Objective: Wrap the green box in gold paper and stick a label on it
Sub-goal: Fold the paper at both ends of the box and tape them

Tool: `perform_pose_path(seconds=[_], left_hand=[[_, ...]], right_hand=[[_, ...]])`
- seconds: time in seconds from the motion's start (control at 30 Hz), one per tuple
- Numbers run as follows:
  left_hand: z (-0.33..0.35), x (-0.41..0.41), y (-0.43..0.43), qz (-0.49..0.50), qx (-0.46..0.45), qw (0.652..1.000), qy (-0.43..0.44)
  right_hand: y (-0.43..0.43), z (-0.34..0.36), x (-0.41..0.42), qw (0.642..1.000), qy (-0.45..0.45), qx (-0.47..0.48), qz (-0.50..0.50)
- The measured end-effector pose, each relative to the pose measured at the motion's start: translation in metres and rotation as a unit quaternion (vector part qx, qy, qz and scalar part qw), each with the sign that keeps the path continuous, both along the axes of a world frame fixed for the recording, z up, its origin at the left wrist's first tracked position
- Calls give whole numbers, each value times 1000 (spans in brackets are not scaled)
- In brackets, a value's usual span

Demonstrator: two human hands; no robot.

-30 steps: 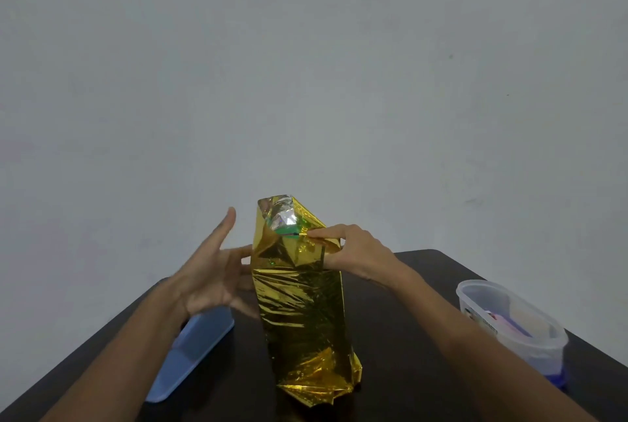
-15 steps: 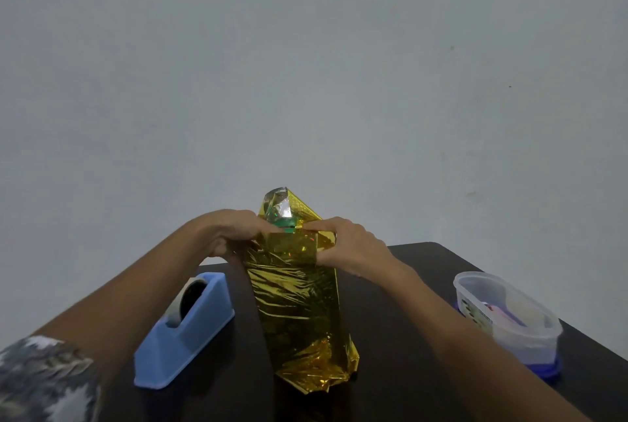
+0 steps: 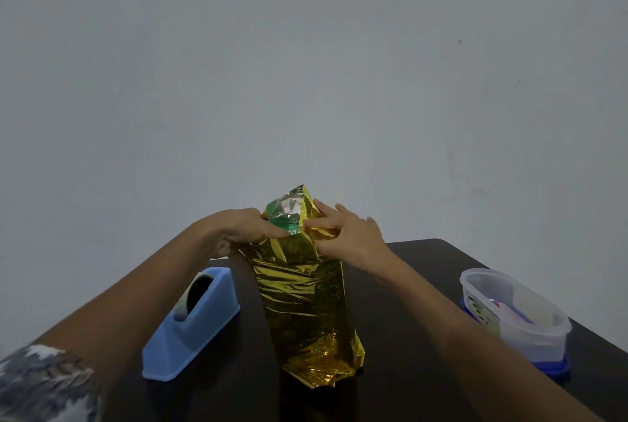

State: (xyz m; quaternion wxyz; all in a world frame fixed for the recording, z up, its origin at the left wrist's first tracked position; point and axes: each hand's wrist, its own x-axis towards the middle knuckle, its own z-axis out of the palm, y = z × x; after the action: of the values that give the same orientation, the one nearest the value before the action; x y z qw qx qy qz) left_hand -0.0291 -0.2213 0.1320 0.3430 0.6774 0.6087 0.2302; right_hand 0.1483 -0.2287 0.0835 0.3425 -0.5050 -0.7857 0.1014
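The green box (image 3: 284, 225) stands upright in the middle of the dark table, wrapped along its length in gold paper (image 3: 302, 302). Only its top end shows green, under a silvery inner flap. My left hand (image 3: 243, 228) lies over the top left corner, its fingers pressing the folded paper against the box. My right hand (image 3: 351, 236) is at the top right corner and pinches a gold flap between thumb and fingers. The paper at the bottom end is crumpled on the table. No label is visible on the wrap.
A blue tape dispenser (image 3: 200, 319) sits on the table (image 3: 407, 302) left of the box, under my left forearm. At the right edge, a clear plastic tub (image 3: 516, 316) holding small items rests on a blue lid. A plain grey wall stands behind.
My left hand came in from open air onto the box's top left and now presses the fold. My right hand shifted from the front fold to the right-hand flap.
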Motion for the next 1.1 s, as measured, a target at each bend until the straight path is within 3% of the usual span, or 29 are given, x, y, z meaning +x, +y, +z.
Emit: perform_pose_path(seconds=[0.1,0.37,0.83,0.9,1.0,1.07,1.1], left_hand=[[-2,-3,6,5,-2,1000,15],[-3,-4,7,-13,3,999,31],[-5,-2,-1,5,20,999,28],[-6,-3,-4,7,22,999,29],[-9,-5,-6,-8,23,999,22],[-11,-6,-6,-8,27,1000,6],[-11,-5,-5,-7,30,1000,2]], right_hand=[[-3,1,-2,999,-28,-30,-11],[1,-3,-4,996,-85,4,-33],[-7,-6,-7,997,-65,-3,-35],[-6,-9,-5,999,-20,-24,17],[-10,-12,0,977,182,-4,111],[-12,-8,4,959,264,63,87],[-12,-5,6,961,255,88,61]])
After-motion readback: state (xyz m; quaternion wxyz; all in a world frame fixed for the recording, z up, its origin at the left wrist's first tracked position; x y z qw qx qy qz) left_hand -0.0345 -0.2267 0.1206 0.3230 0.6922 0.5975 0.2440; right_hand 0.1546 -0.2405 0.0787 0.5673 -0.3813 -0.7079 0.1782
